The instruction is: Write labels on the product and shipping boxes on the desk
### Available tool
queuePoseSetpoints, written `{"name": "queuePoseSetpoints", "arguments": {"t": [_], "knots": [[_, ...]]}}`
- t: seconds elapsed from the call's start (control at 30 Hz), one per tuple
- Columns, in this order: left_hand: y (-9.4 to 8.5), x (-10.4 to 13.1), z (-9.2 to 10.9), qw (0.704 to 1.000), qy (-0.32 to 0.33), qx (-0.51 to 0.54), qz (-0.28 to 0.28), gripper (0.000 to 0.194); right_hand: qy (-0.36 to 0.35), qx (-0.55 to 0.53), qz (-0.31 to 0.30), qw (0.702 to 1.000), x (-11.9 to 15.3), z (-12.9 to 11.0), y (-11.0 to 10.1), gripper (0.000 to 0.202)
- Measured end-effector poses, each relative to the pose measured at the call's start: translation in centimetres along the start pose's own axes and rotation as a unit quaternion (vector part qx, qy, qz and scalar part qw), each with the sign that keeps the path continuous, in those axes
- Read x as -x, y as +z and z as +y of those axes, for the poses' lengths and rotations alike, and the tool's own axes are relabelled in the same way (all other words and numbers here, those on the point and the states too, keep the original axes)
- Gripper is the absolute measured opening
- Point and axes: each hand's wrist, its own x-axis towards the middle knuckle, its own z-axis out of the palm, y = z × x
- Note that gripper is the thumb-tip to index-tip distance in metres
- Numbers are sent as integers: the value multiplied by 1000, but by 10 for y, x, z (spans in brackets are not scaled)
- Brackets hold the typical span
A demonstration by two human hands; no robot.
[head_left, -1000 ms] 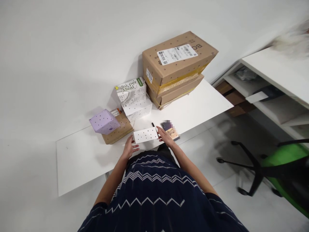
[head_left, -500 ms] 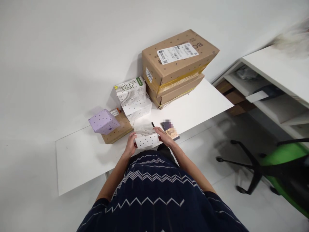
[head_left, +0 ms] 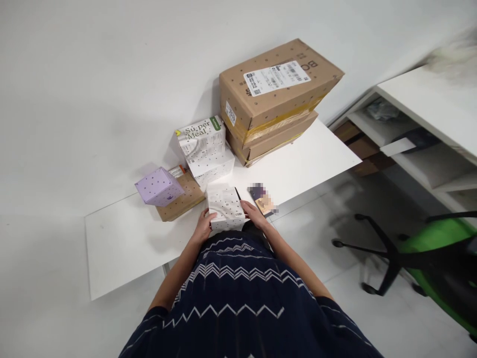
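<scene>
Between my hands is a small white box (head_left: 224, 205) with dark dots and a barcode on its upper face, held at the near edge of the white table (head_left: 122, 253). My left hand (head_left: 204, 226) grips its left side, the thumb lying over the near corner. On the right side, my right hand (head_left: 254, 214) is closed on the box with its fingers along the edge. A dark strip shows at the box's far right edge. Just right of my right hand lies a phone-like item (head_left: 263, 200), blurred out in part.
Behind stand a white "Super Meal" box (head_left: 201, 134) on another white box (head_left: 214, 169) and two stacked brown cartons (head_left: 279, 94). A lilac box (head_left: 158, 186) rests on a flat brown box (head_left: 179, 206). To the right are a white shelf unit (head_left: 425, 99) and a green-black chair (head_left: 428, 243).
The white box has tipped in my hands, so its barcoded upper face now shows more and its near side less. My left thumb has moved onto the box's top corner.
</scene>
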Motion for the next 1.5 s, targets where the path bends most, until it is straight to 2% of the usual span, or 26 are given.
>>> {"name": "queuePoseSetpoints", "arguments": {"t": [0.1, 0.2, 0.3, 0.4, 0.47, 0.6, 0.77, 0.83, 0.93, 1.07, 1.17, 1.23, 1.33, 1.4, 1.5], "knots": [[3, 0, 2, 996, 57, -54, 36, 88, 13, 127, 62, 990, -16, 2, -8, 32], [6, 2, 7, 973, 160, -154, 64, 84, 22, 209, 92, 973, -31, 0, -8, 29], [11, 8, 13, 918, 265, -280, 94, 83, 43, 271, 98, 957, -40, -2, 1, 27], [17, 12, 17, 850, 338, -386, 120, 85, 49, 257, 97, 960, -45, -4, 9, 14], [21, 12, 18, 817, 367, -429, 120, 84, 50, 235, 98, 966, -46, -4, 10, 2], [25, 7, 12, 772, 406, -476, 111, 81, 65, 152, 90, 982, -36, -1, 2, 18], [27, 3, 6, 720, 429, -535, 105, 81, 38, -2, 117, 992, -10, -3, -12, 12], [31, 5, 6, 700, 408, -577, 103, 78, -7, -132, 146, 980, 1, -12, -16, 14], [41, 9, 7, 665, 378, -639, 82, 73, -97, -301, 159, 935, 11, -39, -18, 20], [54, 13, 6, 635, 368, -677, 62, 75, -184, -279, 114, 936, 16, -79, -8, 24], [56, 12, 4, 608, 400, -682, 69, 74, -223, -223, 104, 943, 10, -95, 9, 20], [55, 9, 2, 581, 450, -675, 61, 68, -228, -199, 107, 947, 3, -96, 21, 19], [50, 2, -1, 550, 519, -654, 18, 59, -226, -171, 110, 953, -7, -91, 36, 19], [48, -3, -2, 545, 542, -639, -3, 57, -237, -148, 118, 953, -11, -86, 40, 18], [46, -8, -5, 554, 551, -624, -7, 57, -268, -108, 132, 948, -12, -81, 41, 16]]}}
